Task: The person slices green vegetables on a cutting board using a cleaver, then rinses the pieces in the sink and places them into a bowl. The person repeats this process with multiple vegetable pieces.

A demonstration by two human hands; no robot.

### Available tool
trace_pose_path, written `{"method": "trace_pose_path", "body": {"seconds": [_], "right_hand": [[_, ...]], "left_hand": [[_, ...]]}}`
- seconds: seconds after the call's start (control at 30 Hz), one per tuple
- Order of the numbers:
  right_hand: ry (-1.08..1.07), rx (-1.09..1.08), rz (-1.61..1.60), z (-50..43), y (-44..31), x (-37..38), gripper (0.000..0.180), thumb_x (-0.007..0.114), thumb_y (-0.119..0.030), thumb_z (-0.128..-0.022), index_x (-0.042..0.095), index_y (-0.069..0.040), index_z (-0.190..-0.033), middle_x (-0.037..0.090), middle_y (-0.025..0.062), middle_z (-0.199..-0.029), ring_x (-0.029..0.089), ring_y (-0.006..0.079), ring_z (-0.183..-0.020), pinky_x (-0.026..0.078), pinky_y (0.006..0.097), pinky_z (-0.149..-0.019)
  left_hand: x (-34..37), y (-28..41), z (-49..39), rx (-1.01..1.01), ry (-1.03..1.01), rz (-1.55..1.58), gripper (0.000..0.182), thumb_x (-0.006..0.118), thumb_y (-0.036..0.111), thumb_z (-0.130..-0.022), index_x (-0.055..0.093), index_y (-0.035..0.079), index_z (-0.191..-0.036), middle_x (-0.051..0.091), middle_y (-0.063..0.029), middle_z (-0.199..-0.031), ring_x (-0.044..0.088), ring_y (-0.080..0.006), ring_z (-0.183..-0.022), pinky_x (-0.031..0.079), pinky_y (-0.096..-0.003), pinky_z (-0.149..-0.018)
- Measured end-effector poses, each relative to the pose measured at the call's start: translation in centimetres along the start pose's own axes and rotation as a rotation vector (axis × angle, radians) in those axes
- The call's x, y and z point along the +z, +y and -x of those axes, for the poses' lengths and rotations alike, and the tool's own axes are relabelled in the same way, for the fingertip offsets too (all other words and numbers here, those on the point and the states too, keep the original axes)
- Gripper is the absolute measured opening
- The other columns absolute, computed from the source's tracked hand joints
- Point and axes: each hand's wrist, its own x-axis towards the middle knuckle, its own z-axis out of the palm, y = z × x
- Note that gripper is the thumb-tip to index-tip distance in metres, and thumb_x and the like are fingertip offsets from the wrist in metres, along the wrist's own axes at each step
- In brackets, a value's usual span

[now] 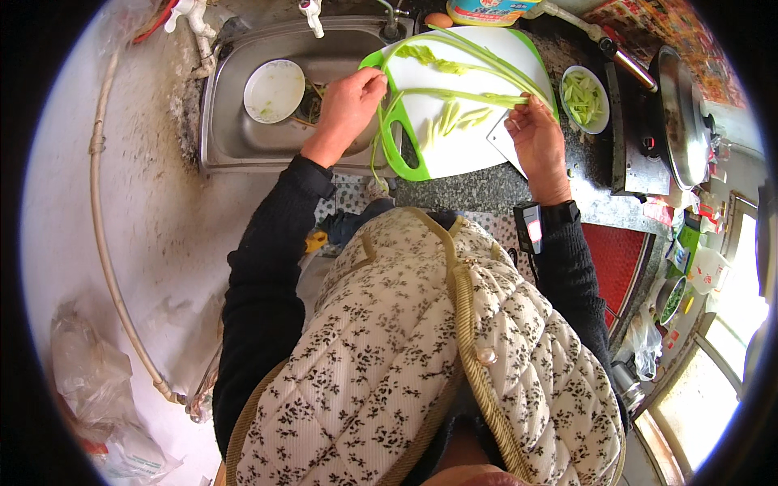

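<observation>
A white cutting board with a green rim [480,152] lies partly over the sink's right edge. Long celery stalks [468,95] stretch across it. My right hand [538,136] pinches the thick end of one stalk at the board's right side. At the upper left edge my left hand [352,106] has thumb and fingertips together at a thin celery strand, which hangs past the board's edge. Cut celery pieces [450,118] lie on the board. Beside my right hand, a cleaver's metal blade [506,144] lies partly hidden under it. A bowl of sliced celery [585,100] stands to the right.
The steel sink [243,146] on the left holds a white dish [274,91] and some scraps. Taps hang above it. Behind the board are an egg [438,20] and a plastic container [486,12]. A gas stove with a lidded pan [684,118] stands at the right.
</observation>
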Motion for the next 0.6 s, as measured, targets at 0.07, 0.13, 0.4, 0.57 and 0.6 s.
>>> {"method": "trace_pose_path", "body": {"seconds": [0.07, 0.13, 0.4, 0.57, 0.6], "right_hand": [[-0.018, 0.095, -0.001, 0.4, 0.7, 0.4, 0.02, 0.046, -0.019, -0.101, 0.054, -0.001, -0.106, 0.063, 0.013, -0.095, 0.064, 0.0256, -0.087, 0.053, 0.0393, -0.081], [-0.055, 0.226, -0.019, 0.6, 1.4, 0.6, 0.016, 0.044, -0.019, -0.101, 0.05, -0.004, -0.102, 0.062, 0.015, -0.102, 0.062, 0.036, -0.105, 0.049, 0.0489, -0.096], [-0.215, 0.507, -0.181, 1.5, 7.9, 3.1, 0.03, 0.046, -0.035, -0.103, 0.055, -0.006, -0.105, 0.058, 0.0051, -0.09, 0.052, 0.0163, -0.072, 0.045, 0.031, -0.062], [-0.188, 0.354, -0.144, 0.8, 8.4, 2.5, 0.028, 0.048, -0.032, -0.103, 0.055, -0.005, -0.106, 0.06, 0.005, -0.093, 0.05, 0.0116, -0.065, 0.039, 0.0218, -0.055], [-0.223, 0.315, -0.12, 0.9, 8.3, 2.2, 0.024, 0.051, -0.028, -0.102, 0.056, -0.005, -0.105, 0.062, 0.0054, -0.095, 0.051, 0.0104, -0.066, 0.039, 0.0212, -0.054]], "left_hand": [[0.6, 0.8, -0.2, 0.041, -0.004, 0.224, 0.022, 0.06, 0.02, -0.094, 0.067, 0.0, -0.102, 0.069, -0.011, -0.077, 0.067, -0.0156, -0.067, 0.052, -0.0297, -0.061], [1.0, 2.1, 0.1, -0.05, -0.12, 0.413, 0.023, 0.055, 0.019, -0.099, 0.066, -0.001, -0.104, 0.07, -0.0068, -0.092, 0.066, -0.0118, -0.08, 0.052, -0.0249, -0.074], [2.0, 5.3, 2.9, -0.065, -0.364, 0.606, 0.023, 0.053, 0.02, -0.1, 0.065, 0.001, -0.105, 0.069, -0.0051, -0.099, 0.064, -0.0102, -0.092, 0.051, -0.0257, -0.077], [3.0, 5.5, 4.7, -0.123, -0.341, 0.678, 0.023, 0.052, 0.02, -0.1, 0.065, 0.0, -0.102, 0.069, -0.0051, -0.098, 0.066, -0.013, -0.089, 0.052, -0.0272, -0.078], [2.9, 5.5, 4.7, -0.139, -0.329, 0.718, 0.024, 0.052, 0.021, -0.1, 0.064, 0.001, -0.101, 0.069, -0.0056, -0.098, 0.066, -0.0137, -0.089, 0.052, -0.0276, -0.078]]}}
